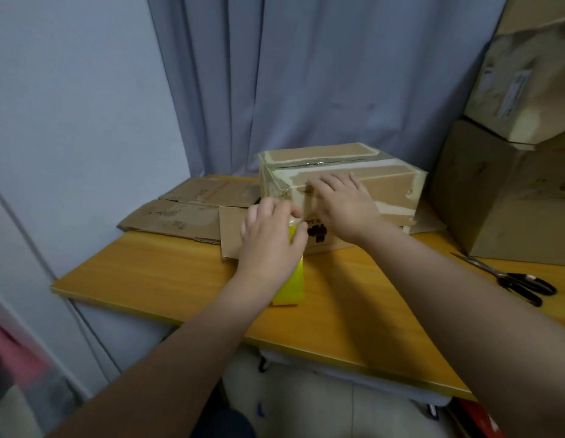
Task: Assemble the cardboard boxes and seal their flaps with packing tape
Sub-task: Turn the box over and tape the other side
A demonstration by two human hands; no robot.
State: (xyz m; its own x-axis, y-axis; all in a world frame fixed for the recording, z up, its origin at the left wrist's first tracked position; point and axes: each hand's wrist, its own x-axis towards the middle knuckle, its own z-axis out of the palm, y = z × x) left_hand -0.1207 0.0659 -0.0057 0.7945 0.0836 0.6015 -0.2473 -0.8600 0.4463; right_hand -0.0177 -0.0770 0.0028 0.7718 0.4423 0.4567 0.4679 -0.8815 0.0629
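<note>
My table (167,273) is orange-yellow wood. On it stand the taped cardboard box (385,188) I work on, flattened cardboard sheets (177,218) to its left, a big brown carton (502,197) at the right edge, and black-handled scissors (515,281) just before that carton.

Black-handled scissors (509,278) on the orange table (167,273), blue curtain (322,74) behind.

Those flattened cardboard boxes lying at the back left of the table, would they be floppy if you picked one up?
The flattened cardboard boxes look thin and creased, so one would probably sag and fold along its creases. Lying flat, they likely slide easily on the smooth table and seem light.
</note>
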